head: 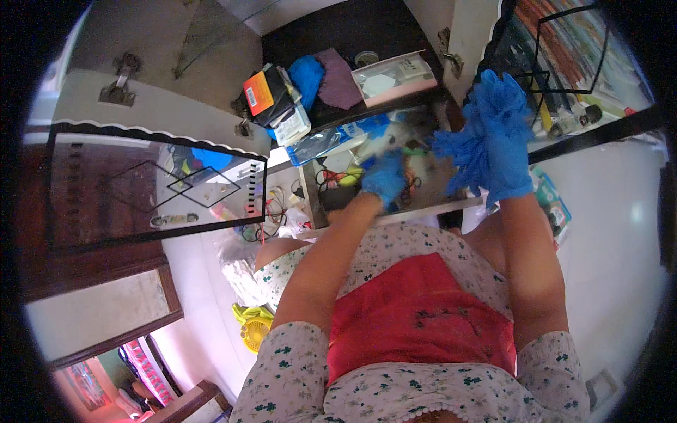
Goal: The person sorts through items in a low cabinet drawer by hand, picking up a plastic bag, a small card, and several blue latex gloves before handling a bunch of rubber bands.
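Observation:
My left hand (385, 177), in a blue glove and blurred, reaches into an open drawer (309, 198) holding cables, a yellow-green item and other small things. Whether its fingers grip something cannot be told. My right hand (502, 158), also in a blue glove, is raised at the drawer's right side, shut on a bunch of crumpled blue gloves (489, 113). A clear and blue plastic packet (338, 138) lies across the drawer's back edge.
On the dark shelf behind lie a black pouch with an orange card (257, 94), a blue cloth (307, 79), a purple cloth (338, 79) and an open white box (394, 79). Glass-panelled doors (158, 185) stand open at the sides. Cables (277, 203) lie left of the drawer.

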The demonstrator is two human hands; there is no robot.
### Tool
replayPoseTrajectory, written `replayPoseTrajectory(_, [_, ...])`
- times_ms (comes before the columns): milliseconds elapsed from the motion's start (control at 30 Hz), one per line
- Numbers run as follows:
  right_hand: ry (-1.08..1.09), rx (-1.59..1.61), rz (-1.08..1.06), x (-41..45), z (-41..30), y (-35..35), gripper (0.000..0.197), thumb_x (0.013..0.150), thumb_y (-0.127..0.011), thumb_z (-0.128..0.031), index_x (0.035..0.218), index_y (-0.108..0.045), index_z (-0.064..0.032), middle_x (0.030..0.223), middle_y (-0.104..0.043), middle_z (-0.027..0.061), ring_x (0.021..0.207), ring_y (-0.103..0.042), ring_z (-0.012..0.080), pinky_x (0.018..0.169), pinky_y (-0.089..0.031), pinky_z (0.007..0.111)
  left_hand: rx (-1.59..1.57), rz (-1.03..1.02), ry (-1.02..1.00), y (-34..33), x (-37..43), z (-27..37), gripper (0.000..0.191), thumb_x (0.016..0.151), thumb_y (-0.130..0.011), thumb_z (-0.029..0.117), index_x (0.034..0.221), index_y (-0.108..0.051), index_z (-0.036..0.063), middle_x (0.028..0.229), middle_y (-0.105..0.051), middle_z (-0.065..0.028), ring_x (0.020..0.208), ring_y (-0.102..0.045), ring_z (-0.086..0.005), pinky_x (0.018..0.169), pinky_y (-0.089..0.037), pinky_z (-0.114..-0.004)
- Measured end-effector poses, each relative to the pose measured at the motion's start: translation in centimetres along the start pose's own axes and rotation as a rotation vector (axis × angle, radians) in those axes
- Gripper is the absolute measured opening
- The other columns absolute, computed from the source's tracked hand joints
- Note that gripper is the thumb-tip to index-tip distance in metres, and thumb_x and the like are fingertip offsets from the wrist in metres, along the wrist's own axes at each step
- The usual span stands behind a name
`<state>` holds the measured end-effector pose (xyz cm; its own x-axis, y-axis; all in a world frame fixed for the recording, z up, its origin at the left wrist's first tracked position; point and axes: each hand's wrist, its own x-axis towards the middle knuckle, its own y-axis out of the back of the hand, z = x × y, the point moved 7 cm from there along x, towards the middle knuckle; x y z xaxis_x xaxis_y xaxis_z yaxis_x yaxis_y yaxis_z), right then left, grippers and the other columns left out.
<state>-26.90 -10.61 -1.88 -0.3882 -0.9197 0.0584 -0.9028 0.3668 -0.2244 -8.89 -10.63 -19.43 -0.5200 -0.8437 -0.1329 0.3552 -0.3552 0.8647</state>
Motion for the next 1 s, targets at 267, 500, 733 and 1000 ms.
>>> replayPoseTrajectory(267, [-0.114, 0.123, 0.162, 0.2, -0.3, 1.4, 0.042, 0.083, -0.059, -0.014, 0.12, -0.039, -0.0132, 0.096, -0.053, -0.0001, 0.071, -0.05, 0.0085, 0.055, -0.05, 0.023, 0.261, -0.113, 0.161, -4.9, 7.6, -7.6, 0.058, 0.081, -0.049, 0.02, 0.133, -0.027, 0.0088, 0.128, -0.039, -0.0183, 0.117, -0.04, -0.0311, 0.097, -0.033, -0.033])
replayPoseTrajectory(500, [-0.175, 0.095, 0.132, 0.6, 1.1, 0.7, 0.041, 0.083, -0.058, -0.013, 0.119, -0.038, -0.014, 0.098, -0.054, 0.0001, 0.071, -0.051, 0.0088, 0.057, -0.05, 0.023, 0.09, -0.183, 0.369, -8.1, 11.1, -13.8, 0.045, 0.081, -0.051, 0.026, 0.12, -0.042, 0.0052, 0.117, -0.047, -0.0194, 0.107, -0.047, -0.0314, 0.09, -0.038, -0.036])
replayPoseTrajectory(733, [-0.128, 0.223, 0.058, 0.6, 0.5, -0.9, 0.036, 0.084, -0.057, -0.014, 0.115, -0.04, -0.0144, 0.086, -0.054, 0.0033, 0.067, -0.054, 0.0106, 0.042, -0.05, 0.028, -0.067, -0.272, 0.332, -7.7, 6.0, -13.3, 0.039, 0.082, -0.051, 0.029, 0.111, -0.051, 0.0037, 0.105, -0.055, -0.0194, 0.098, -0.053, -0.0303, 0.082, -0.042, -0.038])
replayPoseTrajectory(1000, [-0.168, 0.24, -0.063, 0.3, 2.3, -1.6, 0.033, 0.081, -0.059, -0.011, 0.112, -0.046, -0.0124, 0.085, -0.055, 0.0001, 0.066, -0.051, 0.0076, 0.052, -0.043, 0.021, -1.118, -0.184, 0.177, 5.3, -0.7, -6.6, 0.025, 0.075, -0.065, 0.017, 0.089, -0.06, -0.0018, 0.082, -0.062, -0.0096, 0.073, -0.059, -0.0162, 0.068, -0.048, -0.028])
